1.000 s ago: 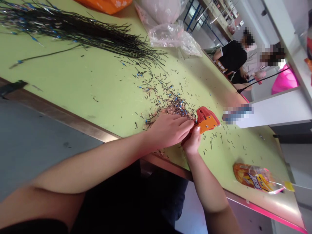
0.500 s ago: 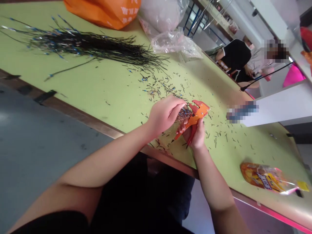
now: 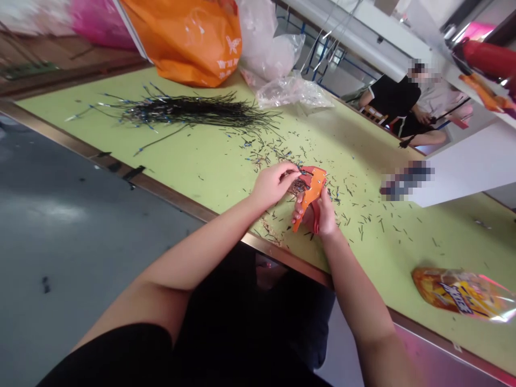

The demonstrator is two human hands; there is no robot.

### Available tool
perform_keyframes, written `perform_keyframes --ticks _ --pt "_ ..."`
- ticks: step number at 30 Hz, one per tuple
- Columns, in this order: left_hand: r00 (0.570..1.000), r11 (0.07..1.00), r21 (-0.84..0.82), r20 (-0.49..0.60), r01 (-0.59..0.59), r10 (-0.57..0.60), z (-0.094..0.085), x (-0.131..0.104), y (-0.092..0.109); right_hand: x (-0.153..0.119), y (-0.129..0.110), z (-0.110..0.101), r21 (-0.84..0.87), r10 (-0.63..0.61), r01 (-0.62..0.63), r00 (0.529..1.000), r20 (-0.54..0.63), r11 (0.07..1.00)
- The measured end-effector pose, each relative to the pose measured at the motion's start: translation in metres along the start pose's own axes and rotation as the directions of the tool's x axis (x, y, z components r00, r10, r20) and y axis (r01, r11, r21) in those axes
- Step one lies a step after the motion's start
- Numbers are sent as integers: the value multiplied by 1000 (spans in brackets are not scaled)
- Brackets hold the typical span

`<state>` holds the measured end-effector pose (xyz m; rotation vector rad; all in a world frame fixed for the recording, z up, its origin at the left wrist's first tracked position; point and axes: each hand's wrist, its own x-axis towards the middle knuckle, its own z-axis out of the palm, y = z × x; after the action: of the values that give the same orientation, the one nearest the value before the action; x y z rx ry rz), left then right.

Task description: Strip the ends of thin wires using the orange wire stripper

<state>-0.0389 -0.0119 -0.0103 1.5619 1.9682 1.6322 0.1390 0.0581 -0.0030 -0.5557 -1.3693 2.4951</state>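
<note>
Orange-and-red plier-shaped tool (image 3: 315, 187), gripped in my right fingers (image 3: 298, 208), head away from me, lies just right of my left fingers (image 3: 284, 166) pinching a thin black wire (image 3: 305, 172).

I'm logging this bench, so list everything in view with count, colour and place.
Table: one, green, across the view
Wire bundle: one, black with blue bits, upper left
Loose wire: one, black, just below the wire bundle in view
Wire scraps: too many to count, mostly black, mid-table
Hand tool: one, orange and red, centre of view
Bottle: one, amber with yellow, lower right
Orange bag: one, orange, top, behind the wire bundle
Pink bag: one, pink, top left
Clear bags: count unclear, transparent, right of the orange bag
White panel: one, white, right side
People: two, black and pale tops, beyond the table
Left hand: one, bare, beside the hand tool's head
Right hand: one, bare, around the hand tool's handles
</note>
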Motion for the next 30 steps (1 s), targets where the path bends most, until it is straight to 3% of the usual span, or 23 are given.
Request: perform_keyframes --ticks 7,14,21,30 --pt "996 993 80 31 -88 85 -3 3 -2 3 0 -4 -13 -14 14 999 -52 1000" --pt "998 995 79 15 54 -55 -1 1 -4 2 0 -2 -53 -4 1 999 -41 999" --pt "998 967 256 62 -2 -15 -5 2 1 3 5 -6 -102 -14 12 1000 -23 995" --pt "992 927 366 117 -82 42 -9 2 3 3 6 -6 -159 -9 -9 994 -113 987"
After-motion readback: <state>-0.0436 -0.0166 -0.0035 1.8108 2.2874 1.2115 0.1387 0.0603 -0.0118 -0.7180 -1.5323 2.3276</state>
